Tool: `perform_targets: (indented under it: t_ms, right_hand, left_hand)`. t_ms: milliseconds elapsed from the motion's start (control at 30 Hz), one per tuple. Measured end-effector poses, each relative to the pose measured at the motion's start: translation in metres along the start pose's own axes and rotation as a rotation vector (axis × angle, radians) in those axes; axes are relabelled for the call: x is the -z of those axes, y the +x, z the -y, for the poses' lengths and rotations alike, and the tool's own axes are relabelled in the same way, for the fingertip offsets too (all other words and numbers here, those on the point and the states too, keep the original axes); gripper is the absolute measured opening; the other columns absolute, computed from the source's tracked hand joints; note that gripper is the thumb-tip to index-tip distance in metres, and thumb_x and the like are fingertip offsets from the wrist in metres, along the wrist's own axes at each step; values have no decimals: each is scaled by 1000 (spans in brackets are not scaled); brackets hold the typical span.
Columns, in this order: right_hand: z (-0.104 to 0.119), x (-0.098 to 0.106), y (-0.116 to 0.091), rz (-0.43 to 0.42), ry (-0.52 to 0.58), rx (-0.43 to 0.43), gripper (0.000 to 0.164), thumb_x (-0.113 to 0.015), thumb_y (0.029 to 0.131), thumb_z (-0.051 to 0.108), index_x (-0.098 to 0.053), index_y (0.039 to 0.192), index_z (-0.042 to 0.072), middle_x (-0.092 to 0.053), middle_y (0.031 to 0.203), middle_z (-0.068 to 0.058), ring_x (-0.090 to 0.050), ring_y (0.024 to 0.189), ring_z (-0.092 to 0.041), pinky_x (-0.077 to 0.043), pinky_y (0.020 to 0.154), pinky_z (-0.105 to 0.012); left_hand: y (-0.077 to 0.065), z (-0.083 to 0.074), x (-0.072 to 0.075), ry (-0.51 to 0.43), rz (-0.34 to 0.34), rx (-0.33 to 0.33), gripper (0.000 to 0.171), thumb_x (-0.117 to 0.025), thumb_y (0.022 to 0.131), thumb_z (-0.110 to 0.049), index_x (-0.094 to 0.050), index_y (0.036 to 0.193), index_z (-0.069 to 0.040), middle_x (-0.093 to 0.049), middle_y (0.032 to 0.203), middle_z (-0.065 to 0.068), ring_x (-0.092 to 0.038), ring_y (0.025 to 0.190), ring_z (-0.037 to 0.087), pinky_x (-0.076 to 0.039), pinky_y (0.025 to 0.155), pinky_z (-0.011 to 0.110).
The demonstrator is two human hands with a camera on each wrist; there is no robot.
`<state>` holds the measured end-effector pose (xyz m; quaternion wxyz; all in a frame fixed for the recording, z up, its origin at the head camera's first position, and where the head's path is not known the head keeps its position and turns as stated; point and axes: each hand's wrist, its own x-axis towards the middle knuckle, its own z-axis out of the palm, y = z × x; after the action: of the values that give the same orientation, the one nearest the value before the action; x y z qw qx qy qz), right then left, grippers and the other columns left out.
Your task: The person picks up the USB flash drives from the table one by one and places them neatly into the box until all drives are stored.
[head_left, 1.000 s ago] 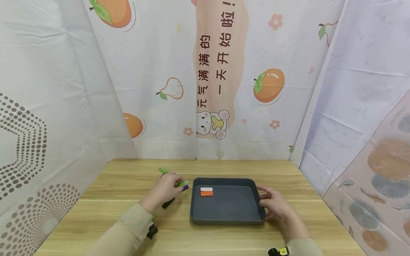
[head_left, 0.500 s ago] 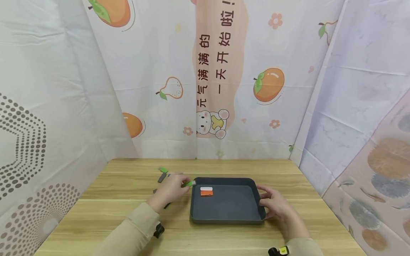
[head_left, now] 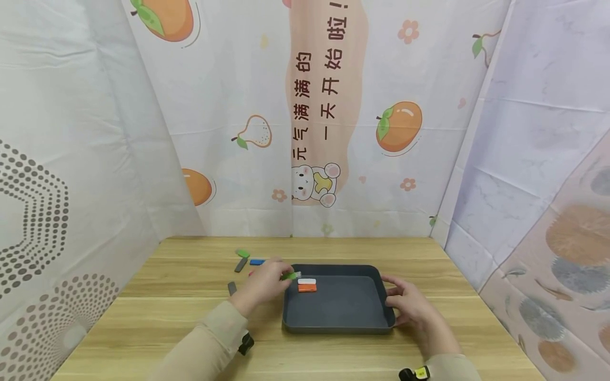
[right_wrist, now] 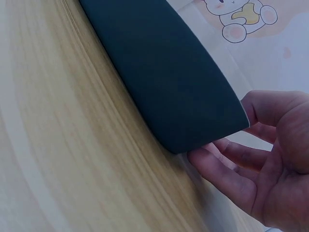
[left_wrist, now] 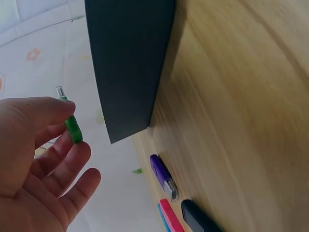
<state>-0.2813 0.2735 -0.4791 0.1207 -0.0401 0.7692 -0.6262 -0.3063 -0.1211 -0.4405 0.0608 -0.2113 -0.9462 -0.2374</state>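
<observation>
Between thumb and fingers, my left hand (head_left: 264, 286) pinches a green USB flash drive (head_left: 291, 275), its metal plug pointing right above the left rim of a dark grey tray (head_left: 343, 307). In the left wrist view the green flash drive (left_wrist: 73, 129) is clear of the tray's outer wall (left_wrist: 128, 72). Inside the tray, a white flash drive (head_left: 307, 281) lies right behind an orange flash drive (head_left: 307, 288). My right hand (head_left: 412, 304) holds the tray's right side; the right wrist view has its fingers at the rim and lower corner of the tray (right_wrist: 169, 82).
Left of the tray lie a green drive (head_left: 243, 253), a grey drive (head_left: 241, 264), a blue drive (head_left: 257, 262) and another dark one (head_left: 232, 288). The left wrist view adds a purple drive (left_wrist: 161, 169), a pink one (left_wrist: 171, 216) and a black one (left_wrist: 198, 217). Patterned curtains surround the table.
My left hand has carried the green flash drive rightward from over the table to the tray's left rim, uncovering the blue drive. The right hand and the tray have stayed in place.
</observation>
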Motion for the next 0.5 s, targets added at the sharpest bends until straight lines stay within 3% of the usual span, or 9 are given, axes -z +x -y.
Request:
perform_targets:
  t_ms: [333,500]
  right_hand:
    - [-1,0,0,1,-1,-1,74,-58,85,-9,-35,155,1,-51,127,-32,-64,94,-34,-58,61,-59]
    - [-1,0,0,-8,-4,0,74,-58,84,-9,-36,154,1,-51,127,-32,-64,95,-33,-58,61,-59]
  left_hand:
    - [6,-7,-11,40,18,-81,8,-76,92,-14,-76,100,-12,-61,96,-2,-56,83,12,-53,73,30]
    - [8,-10,-16,61,38,-70,8,-76,92,-15,-76,100,-14,-60,95,-3,-57,82,11,-54,74,30]
